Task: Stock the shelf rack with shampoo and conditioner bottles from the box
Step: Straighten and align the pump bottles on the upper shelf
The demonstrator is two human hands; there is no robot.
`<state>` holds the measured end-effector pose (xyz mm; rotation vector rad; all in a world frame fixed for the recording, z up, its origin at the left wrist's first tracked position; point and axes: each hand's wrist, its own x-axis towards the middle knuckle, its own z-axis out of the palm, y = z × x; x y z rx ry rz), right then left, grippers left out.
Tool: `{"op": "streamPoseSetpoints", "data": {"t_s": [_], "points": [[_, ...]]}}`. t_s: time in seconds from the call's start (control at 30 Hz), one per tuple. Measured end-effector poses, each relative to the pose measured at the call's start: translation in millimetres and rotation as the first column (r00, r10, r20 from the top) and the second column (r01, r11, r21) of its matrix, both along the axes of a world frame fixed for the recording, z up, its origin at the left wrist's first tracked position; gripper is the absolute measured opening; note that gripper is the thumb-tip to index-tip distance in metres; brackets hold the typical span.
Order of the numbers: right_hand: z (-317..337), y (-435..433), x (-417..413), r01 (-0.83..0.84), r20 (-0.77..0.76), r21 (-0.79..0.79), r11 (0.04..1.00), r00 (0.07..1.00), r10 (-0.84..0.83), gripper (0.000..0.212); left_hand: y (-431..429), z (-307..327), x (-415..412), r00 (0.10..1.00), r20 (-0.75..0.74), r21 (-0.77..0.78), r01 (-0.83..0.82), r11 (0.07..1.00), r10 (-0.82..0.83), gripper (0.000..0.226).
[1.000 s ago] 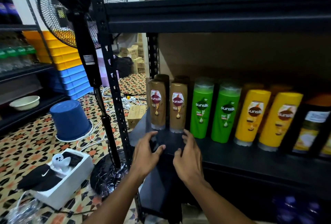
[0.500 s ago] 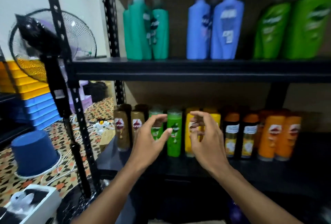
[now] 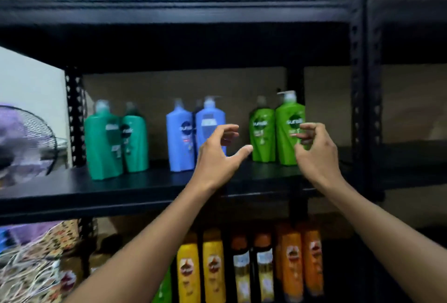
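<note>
**Middle shelf: both hands raised and empty, no bottle in hand**

Step in hand: a reach or adjustment at the middle shelf (image 3: 121, 189) of the rack. The left hand (image 3: 217, 155) is half open, thumb out and fingers arched, and holds nothing. It sits in front of the gap between the blue pump bottles (image 3: 180, 138) and the light green pump bottles (image 3: 263, 133). The right hand (image 3: 316, 155) has its fingers curled narrower, in front of the right-hand green bottle. No grip is evident, and contact cannot be confirmed. The teal bottles (image 3: 104, 143) stand as a pair at far left. The supply box is not in view.

Judgement: stocking is well along, with three pairs standing here and the lower-shelf bottles (image 3: 188, 268) in rows. The next move likely calls for either squaring up the green pair or going back to the box.

Clearances: there is bare board along the near edge and to the right of the green pair, up to the perforated upright (image 3: 365, 109). The shelf above (image 3: 169, 10) leaves headroom over the pump heads. A fan guard (image 3: 36, 133) intrudes at left, outside the rack.
</note>
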<state>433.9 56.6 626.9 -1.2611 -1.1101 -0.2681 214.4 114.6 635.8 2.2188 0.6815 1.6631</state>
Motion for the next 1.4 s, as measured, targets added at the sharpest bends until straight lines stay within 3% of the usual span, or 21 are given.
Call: {"op": "streamPoseSetpoints", "data": {"t_s": [0.17, 0.37, 0.5, 0.6, 0.77, 0.9, 1.1, 1.23, 1.4], "points": [[9, 46, 64, -0.010, -0.110, -0.231, 0.973, 0.994, -0.016, 0.059, 62, 17, 78, 0.998, -0.053, -0.186, -0.028, 0.982, 0.019, 0.059], [8, 80, 96, -0.136, -0.231, -0.311, 0.940, 0.971, 0.064, 0.093, 131, 31, 126, 0.985, -0.120, -0.282, -0.154, 0.947, 0.125, 0.075], [10, 89, 99, -0.210, -0.281, -0.365, 0.907, 0.954, 0.108, 0.110, 161, 31, 145, 0.995, -0.084, -0.437, -0.084, 0.896, 0.052, 0.099], [9, 94, 105, -0.215, -0.281, -0.401, 0.891, 0.954, 0.104, 0.109, 172, 26, 165, 0.999, 0.025, -0.513, 0.032, 0.858, -0.023, 0.088], [5, 98, 111, -0.218, -0.274, -0.387, 0.896, 0.955, 0.114, 0.088, 171, 23, 181, 0.998, -0.006, -0.451, -0.054, 0.891, 0.057, 0.048], [4, 94, 109, -0.184, -0.242, -0.383, 0.905, 0.966, 0.094, 0.080, 151, 25, 169, 0.957, -0.139, -0.400, -0.289, 0.870, 0.254, 0.092], [6, 84, 98, -0.088, -0.142, -0.434, 0.897, 0.989, 0.028, 0.078, 105, 20, 122, 0.926, -0.193, -0.311, -0.372, 0.875, 0.324, 0.096], [4, 80, 102, -0.080, -0.113, -0.451, 0.889, 0.993, 0.032, 0.097, 76, 17, 78, 0.920, -0.189, -0.292, -0.386, 0.875, 0.343, 0.078], [-8, 98, 123, -0.091, -0.091, -0.471, 0.877, 0.994, 0.054, 0.136, 64, 15, 14, 0.867, -0.162, -0.269, -0.498, 0.825, 0.471, 0.081]]}}
